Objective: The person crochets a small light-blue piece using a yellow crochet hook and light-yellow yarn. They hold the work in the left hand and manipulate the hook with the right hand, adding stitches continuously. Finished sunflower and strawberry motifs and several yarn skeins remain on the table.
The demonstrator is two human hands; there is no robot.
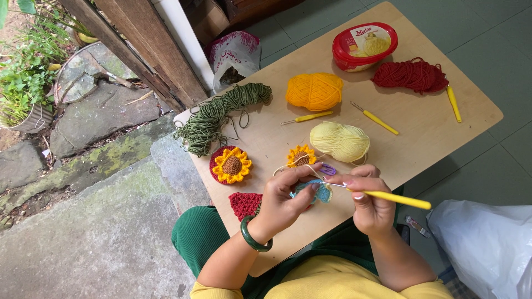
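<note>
My left hand (282, 202), with a green bangle on its wrist, pinches a small light-blue crochet piece (320, 192) just above the near part of the wooden table (443, 122). My right hand (370, 205) grips a yellow-handled crochet hook (396, 197), its metal tip pointing into the blue piece. A pale cream thread runs from the work toward a pale yellow yarn ball (339, 141). A small sunflower (301, 156) and purple scissors (328, 169) lie just beyond my fingers.
On the table lie a larger sunflower on a red round (230, 165), a red crochet triangle (245, 205), green yarn (219, 116), orange yarn (314, 91), red yarn (410, 75), three more yellow hooks and a red-lidded tub (364, 45). A white plastic bag (482, 243) sits at my right.
</note>
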